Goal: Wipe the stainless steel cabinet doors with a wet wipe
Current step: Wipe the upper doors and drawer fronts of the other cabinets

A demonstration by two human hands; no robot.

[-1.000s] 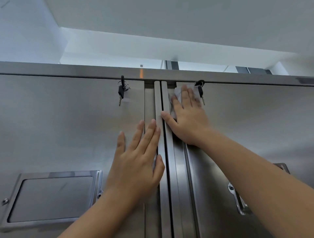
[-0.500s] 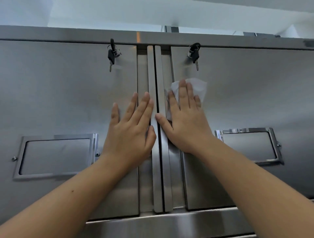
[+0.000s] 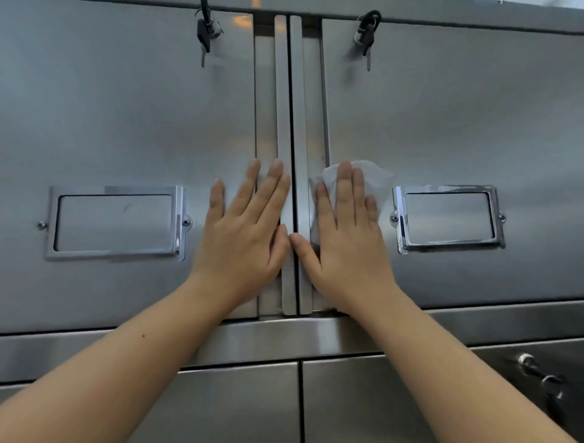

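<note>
Partly crumpled white wet wipe [image 3: 374, 180] under flat right hand [image 3: 349, 240].

A brushed steel ledge [image 3: 284, 336] crosses the lower frame, lower cupboard fronts [image 3: 221, 408] beneath; a pale sliver [image 3: 572, 2] shows upper right.

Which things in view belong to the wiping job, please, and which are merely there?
Job: wet wipe, right hand pressing it, left hand, left door, right door.
Merely there: left key, right key, left label frame, right label frame.
</note>
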